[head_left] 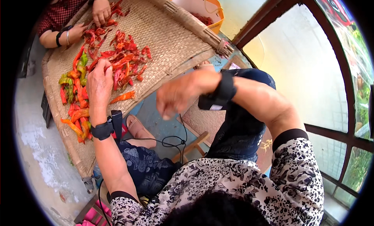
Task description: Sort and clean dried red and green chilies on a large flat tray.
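A woven bamboo tray (pixel 167 47) carries a spread of red chili peppers (pixel 126 62), many shrivelled. Along its left part lie fresher orange peppers (pixel 80 113) and green peppers (pixel 69 87). My left hand (pixel 99 84) is over the middle of them, its fingers curled closed on a red chili pepper that they partly cover. Off the tray's near edge, above the floor, hangs my right hand (pixel 177 93); motion smears its fingers, so whether it holds anything is unclear. A single orange pepper (pixel 122 96) lies near that edge.
Across the tray, another person's hands (pixel 102 12) handle red peppers. An orange-rimmed white container (pixel 216 21) with dark red contents stands beyond the tray. A framed glass door (pixel 300 66) is on the right. A black cable (pixel 167 140) hangs by my knees.
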Demonstrator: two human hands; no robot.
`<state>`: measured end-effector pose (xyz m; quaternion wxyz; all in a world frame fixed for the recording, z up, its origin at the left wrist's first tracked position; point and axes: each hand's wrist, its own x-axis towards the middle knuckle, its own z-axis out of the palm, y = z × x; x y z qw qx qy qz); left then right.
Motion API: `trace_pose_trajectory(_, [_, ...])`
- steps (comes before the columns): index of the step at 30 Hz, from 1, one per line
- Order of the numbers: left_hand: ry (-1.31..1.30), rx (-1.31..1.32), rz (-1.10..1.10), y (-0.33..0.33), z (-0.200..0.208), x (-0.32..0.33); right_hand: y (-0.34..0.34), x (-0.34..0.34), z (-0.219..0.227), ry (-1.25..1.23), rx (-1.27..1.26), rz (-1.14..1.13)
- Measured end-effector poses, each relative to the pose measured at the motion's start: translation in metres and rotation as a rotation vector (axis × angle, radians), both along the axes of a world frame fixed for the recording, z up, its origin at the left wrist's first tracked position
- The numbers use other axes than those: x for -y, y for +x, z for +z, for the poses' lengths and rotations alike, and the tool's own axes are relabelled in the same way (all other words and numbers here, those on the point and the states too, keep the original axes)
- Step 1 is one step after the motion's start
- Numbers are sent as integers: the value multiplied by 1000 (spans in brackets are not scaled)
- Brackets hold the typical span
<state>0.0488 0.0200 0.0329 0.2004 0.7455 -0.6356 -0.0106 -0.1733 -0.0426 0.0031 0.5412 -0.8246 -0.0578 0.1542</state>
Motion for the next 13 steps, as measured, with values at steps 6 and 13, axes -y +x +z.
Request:
trace_pose_trajectory(6, [7, -14, -55, -9, -1, 5, -16, 2, -136, -820, -343, -241])
trace_pose_trajectory(13, [73, -36, -1, -16, 1, 7, -25, 51, -275, -423, -516, -1353])
